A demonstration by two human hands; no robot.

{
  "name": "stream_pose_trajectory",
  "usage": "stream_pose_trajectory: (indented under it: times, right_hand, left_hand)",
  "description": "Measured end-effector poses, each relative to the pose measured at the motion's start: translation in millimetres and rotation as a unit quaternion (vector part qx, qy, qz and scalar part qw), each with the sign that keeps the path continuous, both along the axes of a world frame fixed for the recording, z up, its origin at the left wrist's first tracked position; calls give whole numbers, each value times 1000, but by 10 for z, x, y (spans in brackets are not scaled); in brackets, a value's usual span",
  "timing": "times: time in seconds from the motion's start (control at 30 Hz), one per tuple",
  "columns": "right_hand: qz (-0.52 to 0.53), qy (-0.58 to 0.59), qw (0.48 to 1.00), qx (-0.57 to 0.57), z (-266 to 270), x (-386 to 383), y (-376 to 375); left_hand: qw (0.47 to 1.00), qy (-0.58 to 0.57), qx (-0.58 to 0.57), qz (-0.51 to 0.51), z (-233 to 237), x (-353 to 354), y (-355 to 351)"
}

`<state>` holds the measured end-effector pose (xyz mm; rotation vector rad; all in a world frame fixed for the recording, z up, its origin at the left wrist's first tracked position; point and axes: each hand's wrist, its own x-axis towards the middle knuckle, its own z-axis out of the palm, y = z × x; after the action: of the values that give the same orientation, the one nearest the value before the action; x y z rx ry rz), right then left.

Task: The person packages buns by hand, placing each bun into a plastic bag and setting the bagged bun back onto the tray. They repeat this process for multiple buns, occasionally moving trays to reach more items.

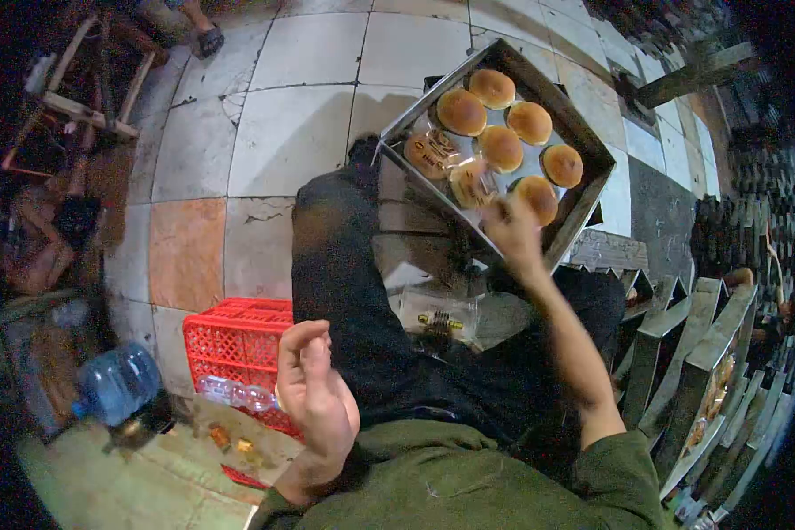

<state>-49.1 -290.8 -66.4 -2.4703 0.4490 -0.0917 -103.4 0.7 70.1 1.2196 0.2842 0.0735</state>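
Note:
A square metal tray (583, 208) holds several round browned buns (501, 148). Two more buns at its left side are in clear printed wrappers, one (431, 154) near the left corner and one (473, 184) by the near edge. My right hand (512, 231) is over the near edge of the tray, beside the second wrapped bun; motion blurs its fingers. My left hand (316, 384) is raised above my lap at the left, its fingers curled and the thumb up against them. Nothing shows in it.
A red crate (238, 344) stands left of my legs, with a clear plastic bottle (238, 393) beside it. A blue water jug (122, 382) lies farther left. Stacked metal trays (680, 336) fill the right. Clear packaging (437, 314) lies between my legs. Another person's foot (208, 39) shows at the top left.

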Motion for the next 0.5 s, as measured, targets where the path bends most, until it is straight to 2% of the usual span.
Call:
stream_pose_trajectory:
  times: [0.03, 0.1, 0.13, 0.17, 0.2, 0.23, 0.3, 0.33, 0.37, 0.4, 0.43, 0.5]
  right_hand:
    - [81, 79, 986, 119, -92, -246, 256]
    - [257, -25, 966, -4, -472, -782, 547]
    - [253, -23, 967, 0, -374, -829, 586]
    - [241, 102, 962, 82, -182, -810, 617]
    - [227, 224, 934, 161, -74, -791, 626]
    - [228, 225, 933, 161, -75, -840, 612]
    - [337, 134, 918, 162, -85, -916, 551]
    - [335, 130, 920, 158, -80, -903, 521]
    - [329, 9, 944, 1, -73, -906, 491]
    - [311, -112, 931, -155, -69, -917, 473]
    - [311, -113, 930, -157, -105, -903, 463]
    - [173, -8, 971, -166, -206, -869, 477]
  left_hand:
    - [1000, 1, 1, 0, -49, -6, 3]
    - [997, 71, 9, -35, -160, -8, -17]
    - [996, 69, 5, -49, -197, -12, -48]
    - [996, 69, 7, -52, -228, -6, -44]
    - [995, 74, 15, -72, -252, -4, -45]
    - [992, 81, 22, -92, -257, -27, -48]
    - [990, 90, 23, -102, -268, -46, -71]
    - [986, 96, 23, -135, -311, -53, -89]
    - [980, 107, 23, -167, -344, -89, -109]
    - [970, 138, 75, -184, -357, -116, -168]
    - [964, 136, 92, -207, -405, -141, -215]
    - [954, 186, 51, -231, -634, -207, -276]
